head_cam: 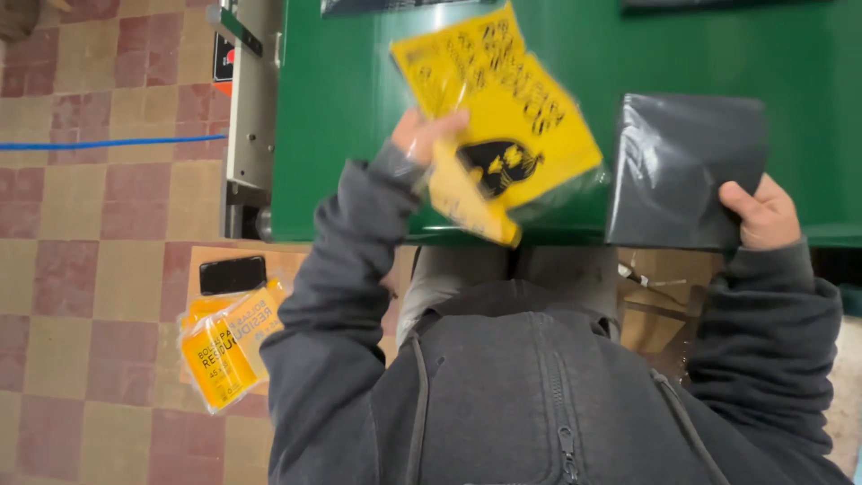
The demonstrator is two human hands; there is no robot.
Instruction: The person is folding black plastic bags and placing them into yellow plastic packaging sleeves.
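- Left hand was raised over the green table, fingers pinched on the lower-left edge of a yellow packet.
- Packet was tilted, held off the table surface, clear plastic wrap around it; motion-blurred, so print detail wasn't readable beyond a black emblem.
- Right hand gripped the lower-right corner of a flat black bag, thumb on top.
- Black bag lay on the table near its front edge, just right of the packet; probably touching or slightly overlapped, hard to tell with the blur.
- On the floor side, left of the person: stack of orange-yellow packets on a cardboard sheet, with a black phone just above the stack.
- Tiled floor beyond that, blue line across it.
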